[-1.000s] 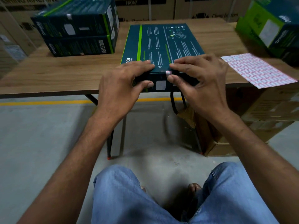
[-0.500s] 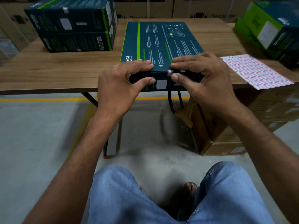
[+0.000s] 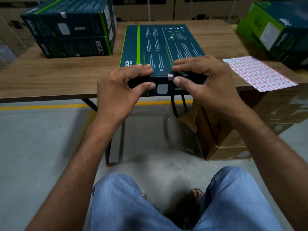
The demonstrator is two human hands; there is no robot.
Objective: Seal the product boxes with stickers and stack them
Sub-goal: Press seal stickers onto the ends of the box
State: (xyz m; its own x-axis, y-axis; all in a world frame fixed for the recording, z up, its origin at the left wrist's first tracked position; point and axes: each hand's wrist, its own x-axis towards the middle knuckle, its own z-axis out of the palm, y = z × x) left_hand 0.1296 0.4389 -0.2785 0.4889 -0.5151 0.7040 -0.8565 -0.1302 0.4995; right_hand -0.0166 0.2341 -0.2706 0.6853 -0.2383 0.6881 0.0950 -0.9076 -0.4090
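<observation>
A flat dark teal product box [image 3: 160, 47] with a green stripe lies at the near edge of the wooden table [image 3: 50, 77]. My left hand [image 3: 120, 90] grips its near edge, fingers on top and thumb on the front face. My right hand [image 3: 208, 82] grips the same edge just to the right, its thumb pressing beside a small pink sticker [image 3: 171, 77] folded over the box's top front edge. A sheet of pink stickers [image 3: 260, 74] lies on the table to the right.
Two sealed boxes [image 3: 73, 30] are stacked at the back left of the table. More green and teal boxes [image 3: 273, 29] sit at the back right. Brown cartons [image 3: 225, 130] stand under the table on the right. My knees in jeans are below.
Both hands stay on the box's near edge. My right thumb has pressed along the sticker; the view has shifted slightly.
</observation>
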